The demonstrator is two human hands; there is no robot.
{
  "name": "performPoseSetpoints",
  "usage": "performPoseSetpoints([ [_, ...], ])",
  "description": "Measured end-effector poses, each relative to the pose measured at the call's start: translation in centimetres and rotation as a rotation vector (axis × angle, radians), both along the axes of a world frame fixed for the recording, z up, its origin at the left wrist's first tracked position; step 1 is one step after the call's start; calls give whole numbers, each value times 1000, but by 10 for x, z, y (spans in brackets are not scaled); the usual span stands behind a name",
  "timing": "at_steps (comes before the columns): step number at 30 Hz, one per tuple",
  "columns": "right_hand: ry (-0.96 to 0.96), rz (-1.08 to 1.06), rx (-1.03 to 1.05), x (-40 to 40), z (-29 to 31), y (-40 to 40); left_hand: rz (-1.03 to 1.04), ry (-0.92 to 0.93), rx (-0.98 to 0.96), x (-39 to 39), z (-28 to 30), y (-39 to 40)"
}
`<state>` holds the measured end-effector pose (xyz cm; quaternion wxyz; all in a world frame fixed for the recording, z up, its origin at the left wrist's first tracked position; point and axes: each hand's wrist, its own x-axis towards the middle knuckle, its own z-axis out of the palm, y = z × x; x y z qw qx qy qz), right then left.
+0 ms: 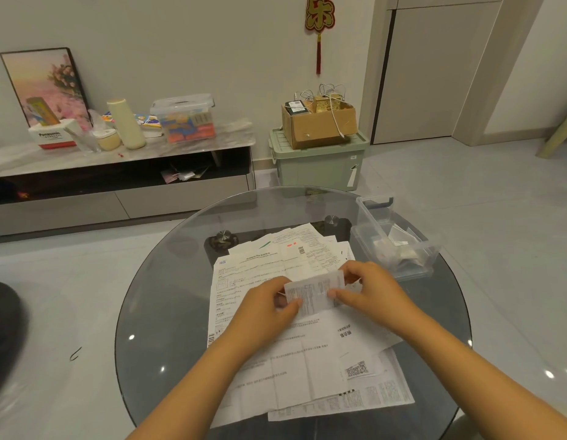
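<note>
Two-handed step: sorting, judging by the leaflet (317, 293) lifted for folding or checking.
Next move: needs a steady grip on both edges.
Left hand (269, 308): pinches the leaflet's left edge, above the paper pile (307, 360).
Leaflet: over the paper pile's middle.
Right hand (371, 290): pinches its right edge.

So the paper pile (307, 360) sits in the middle of the desk (168, 296), with a bin (367, 223) right of it near the far edge. The slip (313, 293) is just above the pile, left hand (269, 309) on its left end, right hand (371, 287) on its right. Behind the desk a cardboard box (320, 128) sits on a storage tub (317, 166), with a low cabinet (117, 201) further left.
</note>
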<state>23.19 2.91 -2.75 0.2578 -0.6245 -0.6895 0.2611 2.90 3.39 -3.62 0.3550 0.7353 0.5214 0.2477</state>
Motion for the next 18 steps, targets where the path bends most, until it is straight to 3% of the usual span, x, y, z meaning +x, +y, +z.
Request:
performPoseSetpoints([
  [7,-37,-83,-84,-15,-16,6,70,102,12,7,-10,4],
  [18,-171,-90,-81,-10,-24,7,-64,254,105,-4,-22,14],
])
